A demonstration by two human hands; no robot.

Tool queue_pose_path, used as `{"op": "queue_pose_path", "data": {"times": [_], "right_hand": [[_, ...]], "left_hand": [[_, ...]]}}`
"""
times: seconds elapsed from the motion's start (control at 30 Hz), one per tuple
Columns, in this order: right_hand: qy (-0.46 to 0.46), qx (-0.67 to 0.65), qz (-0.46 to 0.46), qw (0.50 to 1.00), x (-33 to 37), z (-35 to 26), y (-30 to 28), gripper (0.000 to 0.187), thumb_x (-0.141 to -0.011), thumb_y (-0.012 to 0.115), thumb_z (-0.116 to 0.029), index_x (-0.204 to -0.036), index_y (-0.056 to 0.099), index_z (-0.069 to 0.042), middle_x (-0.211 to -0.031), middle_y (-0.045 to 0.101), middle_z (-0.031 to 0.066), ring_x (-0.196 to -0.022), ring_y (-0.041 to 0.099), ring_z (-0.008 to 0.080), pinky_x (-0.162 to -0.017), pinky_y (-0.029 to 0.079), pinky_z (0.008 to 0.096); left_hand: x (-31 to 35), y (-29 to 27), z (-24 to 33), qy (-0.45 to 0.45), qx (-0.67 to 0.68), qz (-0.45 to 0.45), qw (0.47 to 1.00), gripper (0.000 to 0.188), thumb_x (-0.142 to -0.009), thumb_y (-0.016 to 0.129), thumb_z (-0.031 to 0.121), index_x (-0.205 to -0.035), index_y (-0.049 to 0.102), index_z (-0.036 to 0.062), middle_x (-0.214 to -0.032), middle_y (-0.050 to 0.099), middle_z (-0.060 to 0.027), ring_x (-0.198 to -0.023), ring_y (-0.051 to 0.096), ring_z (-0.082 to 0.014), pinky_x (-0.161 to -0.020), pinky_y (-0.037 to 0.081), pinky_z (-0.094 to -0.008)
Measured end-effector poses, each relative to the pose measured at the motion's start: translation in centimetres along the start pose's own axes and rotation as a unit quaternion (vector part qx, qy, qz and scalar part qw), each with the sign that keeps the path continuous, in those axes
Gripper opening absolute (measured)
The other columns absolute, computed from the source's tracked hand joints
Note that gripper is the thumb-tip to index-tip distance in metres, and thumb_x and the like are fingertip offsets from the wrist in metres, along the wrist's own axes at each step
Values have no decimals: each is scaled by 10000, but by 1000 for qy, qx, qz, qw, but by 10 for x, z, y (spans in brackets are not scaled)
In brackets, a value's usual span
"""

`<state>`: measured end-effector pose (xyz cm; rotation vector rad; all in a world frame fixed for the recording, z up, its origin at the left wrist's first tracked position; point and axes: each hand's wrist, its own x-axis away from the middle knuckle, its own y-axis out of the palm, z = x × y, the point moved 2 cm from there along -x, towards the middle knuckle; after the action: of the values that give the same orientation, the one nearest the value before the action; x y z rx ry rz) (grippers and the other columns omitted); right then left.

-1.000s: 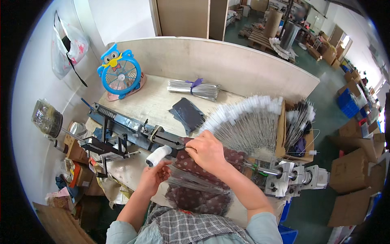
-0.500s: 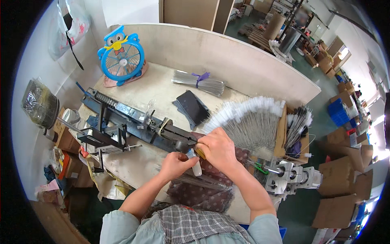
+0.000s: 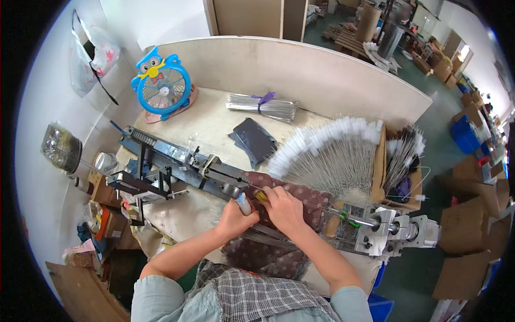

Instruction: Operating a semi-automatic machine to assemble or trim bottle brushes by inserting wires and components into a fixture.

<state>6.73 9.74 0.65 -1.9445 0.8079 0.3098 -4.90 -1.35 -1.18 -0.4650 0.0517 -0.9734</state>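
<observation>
My left hand is closed around a white and light-blue handle, whose upper end is beside a round metal part of the long bench fixture. Close on its right, my right hand has its fingers pinched on a small yellow piece; its kind is not clear. A thin wire seems to run past these fingers toward the metal spindle unit on the right. Beneath both hands lies a brown dotted cloth, with loose thin wires across it.
White-tipped wire brushes fan out at the right, beside a cardboard box of more brushes. Behind are a dark flat pad, a wire bundle tied in purple and a blue fan. A clamp stand is at left.
The handle in my left hand has swung from slanting down toward me to standing near the round metal part. My right hand has come down slightly toward me. The whole view has shifted a little.
</observation>
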Motion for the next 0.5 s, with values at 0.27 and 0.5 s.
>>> {"op": "queue_pose_path", "data": {"times": [0.27, 0.5], "right_hand": [[60, 16, -118, 991, 5, 0, -14, 161, -744, 692, -227, -824, 646, -95, -763, 598, 57, -688, 620, 255, -595, 496, 354], [112, 21, -189, 975, -3, -14, -16, 182, -762, 695, -227, -859, 644, -81, -788, 635, 71, -711, 624, 271, -618, 489, 367]], "left_hand": [[21, -87, -69, -176, 323, 159, 916, 301, -864, 651, 238, -1056, 530, 41, -862, 600, -67, -725, 613, -145, -636, 516, -254], [46, -149, -114, -227, 482, 207, 821, 272, -843, 640, 372, -935, 619, 117, -805, 604, 5, -729, 586, -121, -683, 465, -264]]}}
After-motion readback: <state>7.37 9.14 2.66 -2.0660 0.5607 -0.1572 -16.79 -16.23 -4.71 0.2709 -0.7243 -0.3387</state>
